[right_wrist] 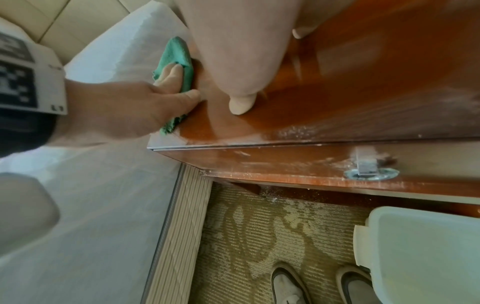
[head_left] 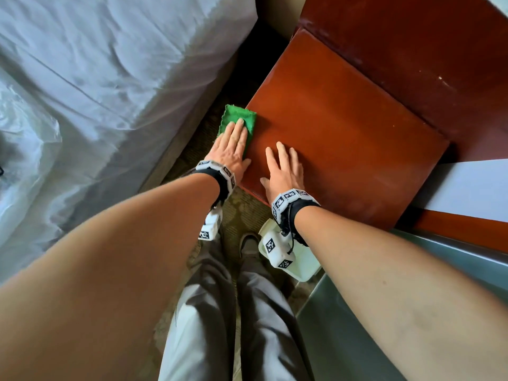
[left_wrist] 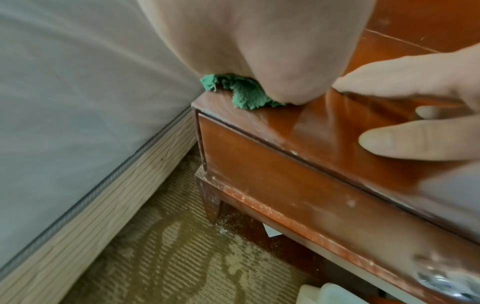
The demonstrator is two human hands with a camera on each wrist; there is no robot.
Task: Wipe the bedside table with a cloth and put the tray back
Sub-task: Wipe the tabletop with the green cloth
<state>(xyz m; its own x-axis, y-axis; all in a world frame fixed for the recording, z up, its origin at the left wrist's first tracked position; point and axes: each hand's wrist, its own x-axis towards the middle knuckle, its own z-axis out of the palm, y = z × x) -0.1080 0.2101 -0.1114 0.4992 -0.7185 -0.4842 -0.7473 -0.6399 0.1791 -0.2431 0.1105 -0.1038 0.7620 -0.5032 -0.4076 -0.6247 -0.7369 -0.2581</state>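
- The left hand [head_left: 229, 145] lies flat on the green cloth [head_left: 238, 121], fingers straight and held close together, pressing the cloth down at the left edge of the bedside table [head_left: 343, 127].
- The cloth sits at the table's left edge on the bed side; part of it overhangs the edge. In the left wrist view, its crumpled border [left_wrist: 244, 92] shows beneath the palm near the front-left corner of the table.
- The right hand [head_left: 284, 167] rests palm-down on the bare tabletop just beside the left hand, fingers straight and slightly spread, thumb out near the front edge. It holds nothing.
- In the right wrist view, the left thumb [right_wrist: 189, 96] lies against the near side of the cloth.
- The white plastic tray [right_wrist: 426, 242] stands on the patterned carpet [right_wrist: 259, 236] in front of the table, beside the person's shoes [right_wrist: 288, 286].
- The table's drawer front carries a metal pull [right_wrist: 370, 170].
- The bed [head_left: 96, 78], covered with a white sheet, stands to the left of the table, with a narrow gap between them.
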